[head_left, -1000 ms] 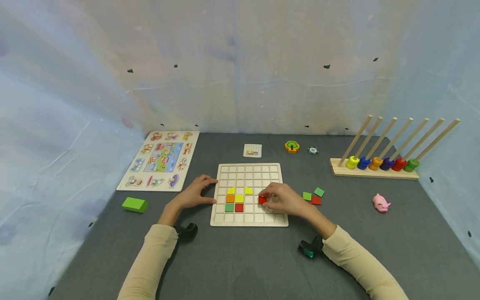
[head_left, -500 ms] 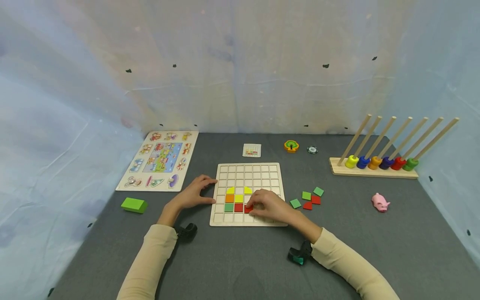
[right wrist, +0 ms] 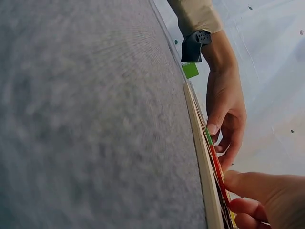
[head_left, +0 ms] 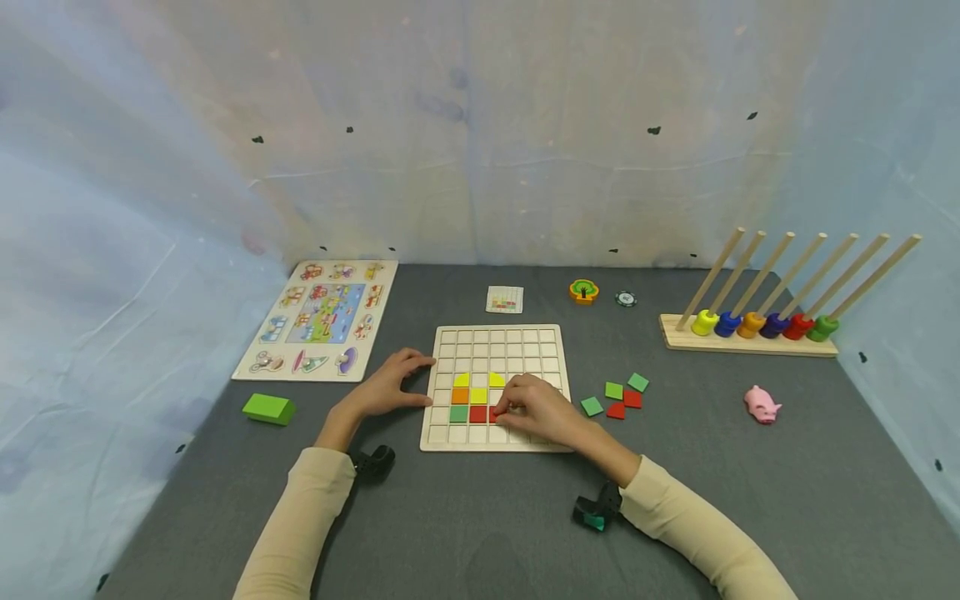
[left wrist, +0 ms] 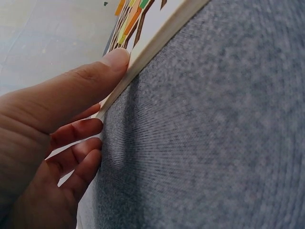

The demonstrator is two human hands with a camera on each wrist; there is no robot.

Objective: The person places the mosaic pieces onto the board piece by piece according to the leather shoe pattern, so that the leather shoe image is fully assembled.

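Observation:
A wooden grid board (head_left: 525, 352) lies flat in the middle of the table. My left hand (head_left: 386, 386) touches its left edge with thumb and fingertips; in the left wrist view the thumb (left wrist: 95, 74) lies against the rim. Over the lower middle of the grid, my right hand (head_left: 546, 410) pinches a red tile (head_left: 492, 414), mostly hidden by its fingers. Left of it sit a red square (head_left: 477, 414) and a green square (head_left: 458, 414). Above these are an orange square (head_left: 460, 397), a yellow square (head_left: 478, 397) and two yellow cut-corner pieces (head_left: 461, 380).
Several loose green and red tiles (head_left: 615, 410) lie right of the board. A pattern card (head_left: 505, 299), tree piece (head_left: 583, 291) and round chip (head_left: 626, 298) lie behind. A picture puzzle (head_left: 375, 283) and green block (head_left: 268, 409) are left; a peg rack (head_left: 742, 344) and pink pig (head_left: 762, 405) right.
My right hand has carried the red tile left and toward me, to the cell beside the other red square. Between half a second ago and now it barely shifts. My left hand stays put.

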